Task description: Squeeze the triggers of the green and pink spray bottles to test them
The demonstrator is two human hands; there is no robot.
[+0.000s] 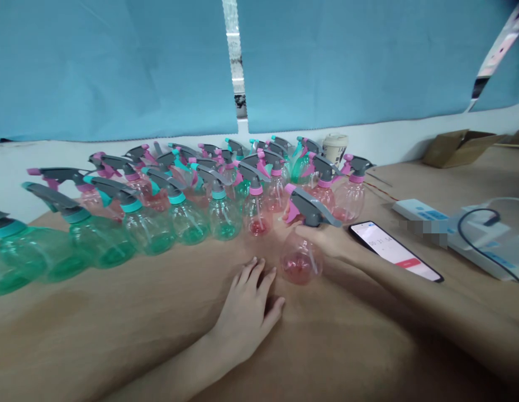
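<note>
My right hand (pixel 315 234) is wrapped round the neck of a pink spray bottle (pixel 301 262) with a grey and pink trigger head. The bottle leans a little, and I cannot tell whether its base touches the table. Palm down on the brown tabletop, my left hand (pixel 251 312) lies with its fingers spread, holding nothing, to the left of that bottle. Just behind, a pink spray bottle (pixel 257 215) stands at the end of a front row. Green spray bottles, such as this one (pixel 224 218), carry that row on to the left.
More pink and green spray bottles crowd behind the front row. A phone (pixel 395 251) showing a timer lies right of my right hand. Beyond it are a white power strip (pixel 452 234) with cables and a cardboard box (pixel 460 148). A paper cup (pixel 334 149) stands near the wall.
</note>
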